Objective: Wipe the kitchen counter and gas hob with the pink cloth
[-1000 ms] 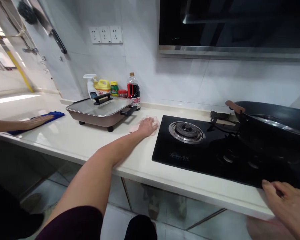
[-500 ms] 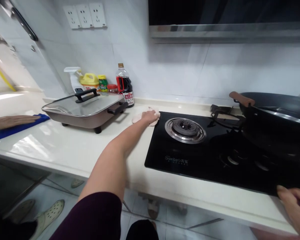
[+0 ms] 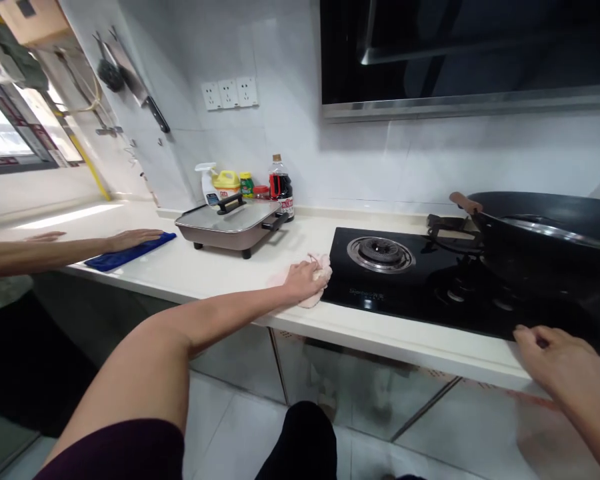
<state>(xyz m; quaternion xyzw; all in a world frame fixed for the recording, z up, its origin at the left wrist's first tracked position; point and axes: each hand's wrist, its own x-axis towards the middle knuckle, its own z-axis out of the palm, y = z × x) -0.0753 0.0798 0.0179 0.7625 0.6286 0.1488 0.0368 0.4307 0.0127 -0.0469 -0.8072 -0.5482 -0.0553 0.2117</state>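
My left hand [image 3: 303, 283] is closed over a pale pink cloth [image 3: 311, 301], pressing it on the white counter against the left edge of the black gas hob [image 3: 405, 293]. Part of the cloth bunches up past my fingers. At the hob's front edge rests my right hand [image 3: 563, 357], its fingers curled in. A dark spot shows between thumb and forefinger; whether anything is held there is hidden. The near-left burner [image 3: 381, 253] is bare, with a metal ring around it.
A lidded electric pan [image 3: 225, 233] stands left of my hand, with a soy sauce bottle [image 3: 281, 190] and cleaner bottles [image 3: 227, 183] behind. A black wok [image 3: 555, 260] covers the right burner. At far left a co-worker's hand [image 3: 135, 239] lies on a blue cloth [image 3: 125, 259].
My left hand has drawn the pink cloth from the hob's back-left corner toward its front-left corner. The view has tilted up and swung left. The co-worker's arm reaches further into view.
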